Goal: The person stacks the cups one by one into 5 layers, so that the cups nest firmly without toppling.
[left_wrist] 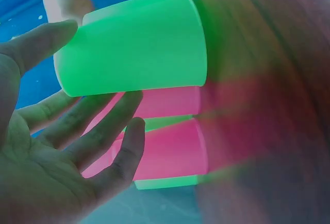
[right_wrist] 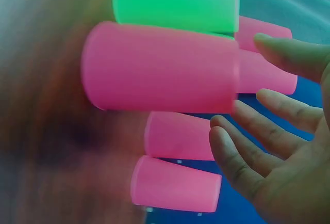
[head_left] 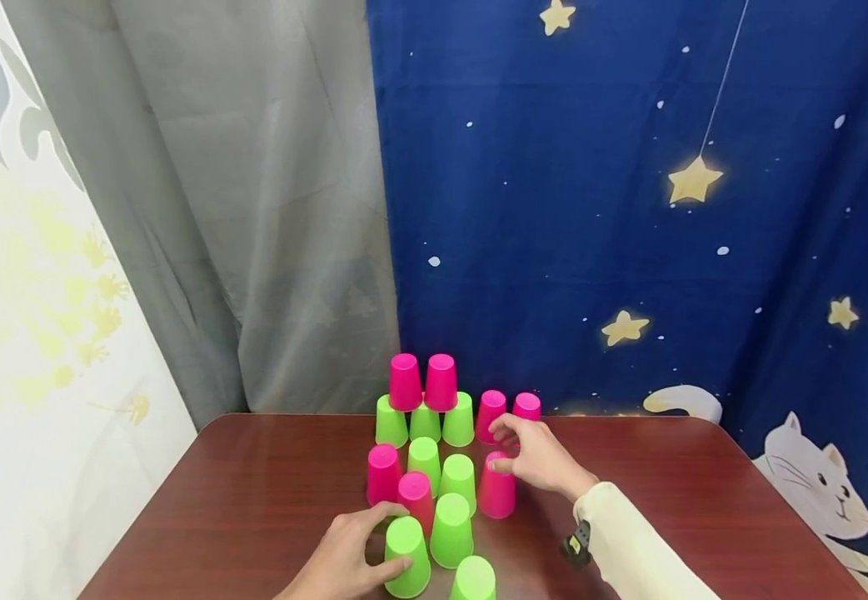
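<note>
Setting: a makeshift indoor recording corner, likely a home room
Backdrop: grey curtain (head_left: 254,208) beside blue star-and-cat cloth (head_left: 629,208)
Surface: dark wooden table (head_left: 254,500) bearing upturned plastic cups (head_left: 425,421)

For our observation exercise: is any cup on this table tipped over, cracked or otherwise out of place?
Nothing stands out. Every pink and green cup stands upside down on the table, and the pyramid at the back looks even. The left hand touches a front green cup; the right hand reaches a pink cup.
</note>
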Demonstrator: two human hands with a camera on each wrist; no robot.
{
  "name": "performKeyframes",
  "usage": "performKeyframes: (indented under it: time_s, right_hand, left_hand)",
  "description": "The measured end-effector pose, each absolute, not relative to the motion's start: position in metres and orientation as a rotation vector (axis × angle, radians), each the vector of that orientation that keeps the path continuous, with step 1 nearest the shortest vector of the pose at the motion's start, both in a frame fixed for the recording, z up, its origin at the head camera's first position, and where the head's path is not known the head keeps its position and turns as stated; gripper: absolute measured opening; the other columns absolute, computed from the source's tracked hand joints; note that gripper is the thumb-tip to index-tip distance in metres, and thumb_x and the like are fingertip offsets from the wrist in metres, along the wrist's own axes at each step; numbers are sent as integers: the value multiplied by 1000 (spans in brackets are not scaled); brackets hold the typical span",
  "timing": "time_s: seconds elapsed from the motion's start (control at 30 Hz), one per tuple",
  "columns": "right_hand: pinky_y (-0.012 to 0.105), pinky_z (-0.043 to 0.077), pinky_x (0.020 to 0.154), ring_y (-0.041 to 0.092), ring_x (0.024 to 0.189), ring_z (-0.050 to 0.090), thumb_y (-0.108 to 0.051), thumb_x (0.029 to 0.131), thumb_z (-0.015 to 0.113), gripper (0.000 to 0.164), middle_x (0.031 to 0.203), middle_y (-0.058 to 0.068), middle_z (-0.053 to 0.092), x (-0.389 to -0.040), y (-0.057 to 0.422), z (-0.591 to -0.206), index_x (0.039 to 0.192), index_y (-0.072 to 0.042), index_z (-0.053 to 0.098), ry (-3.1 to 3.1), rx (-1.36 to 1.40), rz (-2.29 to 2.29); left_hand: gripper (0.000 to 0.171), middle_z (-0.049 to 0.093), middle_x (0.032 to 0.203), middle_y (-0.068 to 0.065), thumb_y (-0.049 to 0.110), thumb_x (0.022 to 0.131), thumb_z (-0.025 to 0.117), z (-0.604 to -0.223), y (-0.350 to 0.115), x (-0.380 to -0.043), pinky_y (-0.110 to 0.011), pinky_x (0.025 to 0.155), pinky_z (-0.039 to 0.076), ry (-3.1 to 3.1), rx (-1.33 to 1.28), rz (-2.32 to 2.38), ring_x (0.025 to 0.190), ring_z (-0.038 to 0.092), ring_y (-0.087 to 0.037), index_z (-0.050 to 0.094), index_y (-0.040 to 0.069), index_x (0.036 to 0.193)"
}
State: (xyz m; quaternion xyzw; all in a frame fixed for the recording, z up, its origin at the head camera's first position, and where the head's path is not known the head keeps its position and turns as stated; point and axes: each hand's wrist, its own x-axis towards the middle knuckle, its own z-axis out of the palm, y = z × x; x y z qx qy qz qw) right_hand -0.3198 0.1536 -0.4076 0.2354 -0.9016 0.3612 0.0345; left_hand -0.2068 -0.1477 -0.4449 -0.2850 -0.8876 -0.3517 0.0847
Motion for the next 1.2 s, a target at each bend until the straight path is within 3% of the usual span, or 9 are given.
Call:
performKeyframes:
  time_s: [0.33, 0.53, 0.77, 0.87, 1.2]
  right_hand:
    - [40, 58, 82, 17, 92, 65, -14, 75, 86, 44, 105, 3, 71, -305, 159, -430, 114, -6, 66, -2752, 681, 1134]
    - [40, 58, 83, 17, 92, 66, -13, 76, 86, 39, 104, 2, 72, -301, 160, -438, 110, -10, 67, -2720, 621, 1169]
    - [44, 60, 82, 21, 92, 68, -13, 75, 87, 40, 105, 7, 73, -299, 161, -443, 111, -8, 70, -2687, 580, 1275]
    - [44, 60, 82, 23, 94, 69, -13, 75, 87, 42, 107, 8, 73, -300, 161, -445, 113, -6, 71, -2672, 577, 1324]
    - [41, 60, 82, 25, 93, 71, -12, 75, 87, 40, 105, 8, 74, -299, 162, -450, 111, -7, 71, -2623, 573, 1390]
  left_hand:
    - [40, 70, 104, 18, 33, 83, 82, -401, -155, -196, -23, 76, 57, -2576, -871, -962, 89, 64, 5, 66, 22, 118]
    - [39, 67, 93, 20, 28, 80, 85, -368, -151, -205, -17, 66, 50, -2495, -909, -902, 75, 56, 6, 65, 27, 114]
    - [39, 72, 96, 9, 28, 82, 83, -330, -134, -243, -25, 74, 59, -2554, -940, -948, 84, 66, -1, 67, 18, 116]
    - [38, 73, 96, 8, 27, 82, 83, -318, -122, -260, -28, 77, 61, -2559, -905, -1031, 86, 69, -4, 67, 19, 116]
    - [40, 74, 100, -1, 33, 81, 84, -300, -77, -322, -30, 77, 57, -2568, -702, -998, 93, 71, -19, 69, 15, 113]
